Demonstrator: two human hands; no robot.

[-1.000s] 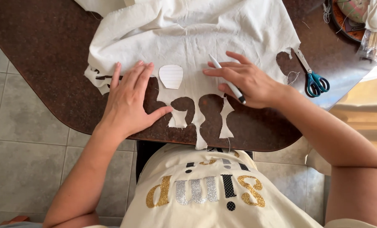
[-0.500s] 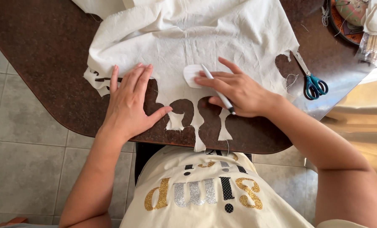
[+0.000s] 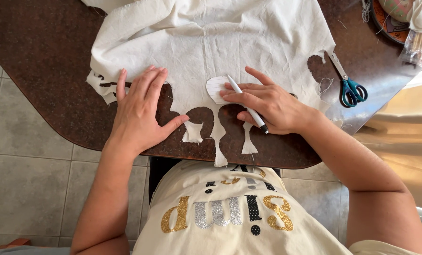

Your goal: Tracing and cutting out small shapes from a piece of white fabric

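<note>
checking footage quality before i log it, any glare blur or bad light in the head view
Head view: daylight enters from the right, leaving a bright sheen on the table edge near the scissors; the cream fabric is evenly lit, with creases readable; both the left hand and right hand with its pen are sharp, showing no motion blur; the top right corner is cluttered and cropped, and mild wide-angle bending shows at the edges.
</note>
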